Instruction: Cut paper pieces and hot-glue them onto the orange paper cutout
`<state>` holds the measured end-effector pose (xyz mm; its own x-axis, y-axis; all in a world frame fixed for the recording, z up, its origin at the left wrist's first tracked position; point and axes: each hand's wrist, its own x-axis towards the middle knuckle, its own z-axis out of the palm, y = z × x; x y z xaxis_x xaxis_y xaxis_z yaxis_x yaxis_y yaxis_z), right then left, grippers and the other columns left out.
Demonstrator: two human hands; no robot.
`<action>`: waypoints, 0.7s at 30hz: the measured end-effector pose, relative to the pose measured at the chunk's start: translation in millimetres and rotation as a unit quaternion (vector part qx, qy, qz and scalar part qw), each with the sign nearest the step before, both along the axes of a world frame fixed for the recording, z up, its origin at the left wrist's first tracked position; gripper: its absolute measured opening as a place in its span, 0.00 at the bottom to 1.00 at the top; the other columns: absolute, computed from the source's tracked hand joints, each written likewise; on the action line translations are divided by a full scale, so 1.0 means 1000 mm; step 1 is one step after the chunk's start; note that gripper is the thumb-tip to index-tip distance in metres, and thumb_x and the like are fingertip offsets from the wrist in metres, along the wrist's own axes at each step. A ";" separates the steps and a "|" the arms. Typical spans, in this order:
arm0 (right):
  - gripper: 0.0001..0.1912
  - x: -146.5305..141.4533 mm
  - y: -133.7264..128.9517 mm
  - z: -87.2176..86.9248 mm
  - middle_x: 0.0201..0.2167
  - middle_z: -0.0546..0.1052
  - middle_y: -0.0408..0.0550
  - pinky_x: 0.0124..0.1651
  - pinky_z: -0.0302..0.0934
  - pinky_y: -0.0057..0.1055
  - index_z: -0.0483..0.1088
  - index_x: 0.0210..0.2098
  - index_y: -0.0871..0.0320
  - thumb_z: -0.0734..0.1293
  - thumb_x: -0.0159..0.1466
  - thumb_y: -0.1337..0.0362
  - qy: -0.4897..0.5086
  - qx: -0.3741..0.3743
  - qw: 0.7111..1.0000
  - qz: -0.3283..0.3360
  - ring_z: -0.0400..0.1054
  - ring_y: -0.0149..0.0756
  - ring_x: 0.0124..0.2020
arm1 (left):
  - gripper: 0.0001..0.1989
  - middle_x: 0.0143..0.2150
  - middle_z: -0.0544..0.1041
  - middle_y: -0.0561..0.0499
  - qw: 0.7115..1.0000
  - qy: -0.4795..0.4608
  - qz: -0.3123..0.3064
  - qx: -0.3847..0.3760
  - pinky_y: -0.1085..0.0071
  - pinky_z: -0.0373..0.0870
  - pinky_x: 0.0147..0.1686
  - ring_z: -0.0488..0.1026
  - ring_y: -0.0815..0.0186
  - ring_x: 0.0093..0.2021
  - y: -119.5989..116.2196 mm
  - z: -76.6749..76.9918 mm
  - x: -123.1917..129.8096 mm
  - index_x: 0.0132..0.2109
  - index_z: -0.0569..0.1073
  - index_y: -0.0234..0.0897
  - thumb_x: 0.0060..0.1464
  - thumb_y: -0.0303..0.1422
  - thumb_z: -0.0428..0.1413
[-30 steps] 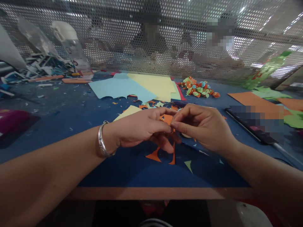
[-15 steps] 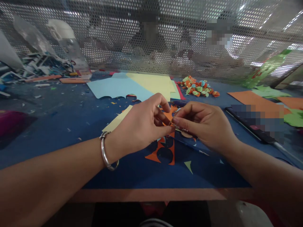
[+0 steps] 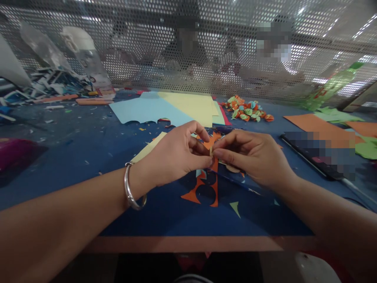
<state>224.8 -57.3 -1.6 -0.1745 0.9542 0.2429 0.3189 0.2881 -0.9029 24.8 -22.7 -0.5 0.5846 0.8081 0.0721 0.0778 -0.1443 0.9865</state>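
Above the blue table, my left hand (image 3: pixel 179 157) and my right hand (image 3: pixel 255 159) meet with thumbs and fingers pinched. Between their fingertips is a small pale yellow paper piece (image 3: pixel 211 151), mostly hidden by the fingers. Right below lies an orange paper scrap (image 3: pixel 191 195) with round holes cut out. A thin dark blue stick (image 3: pixel 235 181), perhaps a pen or brush, crosses the scrap's right side. Part of a pale yellow sheet (image 3: pixel 151 145) shows behind my left hand. On my left wrist is a silver bangle (image 3: pixel 127 184).
Light blue paper (image 3: pixel 144 108) and yellow paper (image 3: pixel 191 104) lie behind my hands. A pile of small folded paper pieces (image 3: pixel 249 110) sits at the back. A phone (image 3: pixel 309 157) with a cable is at right, a bottle (image 3: pixel 91 63) at left. A perforated metal screen (image 3: pixel 135 51) stands behind.
My fingertips have shifted slightly left, and the pale yellow paper piece now shows more upright between them. The things on the table stay where they were.
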 end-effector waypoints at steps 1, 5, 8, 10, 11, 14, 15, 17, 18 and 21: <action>0.10 0.000 0.000 0.000 0.19 0.71 0.39 0.19 0.51 0.25 0.77 0.33 0.58 0.76 0.58 0.58 0.009 -0.007 1.000 0.003 0.59 0.25 0.17 | 0.17 0.29 0.80 0.53 1.000 -0.012 0.000 -0.021 0.73 0.70 0.30 0.78 0.66 0.31 0.001 0.000 0.000 0.42 0.66 0.39 0.47 0.24 0.64; 0.11 0.000 0.000 0.002 0.18 0.70 0.37 0.18 0.50 0.24 0.77 0.34 0.58 0.77 0.57 0.58 0.043 -0.035 0.998 0.003 0.58 0.24 0.16 | 0.19 0.30 0.80 0.54 0.996 -0.038 0.016 -0.074 0.71 0.72 0.34 0.78 0.68 0.32 0.003 -0.002 -0.001 0.44 0.66 0.39 0.48 0.23 0.64; 0.14 0.000 0.001 0.002 0.18 0.70 0.37 0.17 0.50 0.24 0.76 0.34 0.58 0.78 0.56 0.56 0.061 -0.055 0.997 -0.001 0.58 0.24 0.16 | 0.19 0.29 0.80 0.54 0.995 -0.050 0.030 -0.082 0.71 0.72 0.35 0.78 0.69 0.32 0.004 -0.003 0.000 0.44 0.66 0.39 0.48 0.22 0.64; 0.15 0.000 0.001 0.002 0.19 0.71 0.38 0.17 0.50 0.24 0.76 0.34 0.58 0.78 0.56 0.55 0.068 -0.065 0.996 -0.003 0.58 0.24 0.16 | 0.19 0.29 0.80 0.54 0.995 -0.052 0.038 -0.078 0.71 0.71 0.35 0.78 0.69 0.32 0.004 -0.003 0.001 0.44 0.67 0.39 0.48 0.22 0.65; 0.15 0.000 0.001 0.001 0.19 0.71 0.38 0.17 0.49 0.24 0.76 0.34 0.58 0.78 0.56 0.55 0.069 -0.069 0.995 -0.004 0.58 0.23 0.16 | 0.19 0.29 0.80 0.54 0.995 -0.051 0.039 -0.076 0.71 0.71 0.35 0.78 0.69 0.32 0.005 -0.003 0.001 0.44 0.67 0.39 0.47 0.22 0.65; 0.15 0.001 0.001 0.001 0.20 0.71 0.38 0.17 0.48 0.25 0.76 0.33 0.58 0.78 0.56 0.55 0.071 -0.071 0.995 -0.005 0.58 0.23 0.16 | 0.18 0.29 0.79 0.54 0.996 -0.040 0.039 -0.066 0.71 0.71 0.34 0.77 0.68 0.31 0.005 -0.003 0.001 0.43 0.67 0.39 0.47 0.23 0.65; 0.15 0.001 0.001 0.000 0.20 0.70 0.38 0.17 0.47 0.25 0.76 0.33 0.58 0.78 0.56 0.55 0.069 -0.069 0.995 -0.004 0.57 0.23 0.16 | 0.18 0.29 0.79 0.54 0.997 -0.038 0.038 -0.061 0.71 0.71 0.34 0.77 0.68 0.31 0.004 -0.004 0.001 0.42 0.68 0.39 0.47 0.23 0.65; 0.13 0.002 0.001 0.000 0.19 0.70 0.38 0.18 0.47 0.26 0.76 0.33 0.58 0.77 0.57 0.56 0.064 -0.068 0.996 0.000 0.57 0.24 0.16 | 0.16 0.29 0.78 0.55 0.997 -0.036 0.034 -0.051 0.71 0.71 0.33 0.76 0.69 0.31 0.004 -0.004 0.000 0.40 0.68 0.38 0.48 0.23 0.65; 0.13 0.002 0.001 0.000 0.19 0.69 0.38 0.18 0.47 0.26 0.76 0.33 0.58 0.77 0.58 0.56 0.062 -0.068 0.996 0.002 0.56 0.24 0.16 | 0.14 0.28 0.77 0.55 0.998 -0.037 0.033 -0.047 0.72 0.71 0.33 0.76 0.69 0.31 0.003 -0.004 0.000 0.39 0.68 0.38 0.49 0.23 0.65; 0.12 0.002 0.001 0.000 0.19 0.69 0.38 0.18 0.47 0.26 0.75 0.33 0.58 0.76 0.59 0.57 0.058 -0.066 0.996 0.002 0.56 0.24 0.16 | 0.10 0.28 0.76 0.56 0.997 -0.047 0.029 -0.046 0.73 0.71 0.33 0.76 0.71 0.31 0.003 -0.004 0.001 0.37 0.69 0.37 0.51 0.25 0.64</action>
<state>226.7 -56.0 -1.4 -0.1563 0.9785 0.1346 0.2089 0.1660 -0.9638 25.6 -20.1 -4.0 0.5308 0.8461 0.0481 -0.0101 -0.0504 0.9987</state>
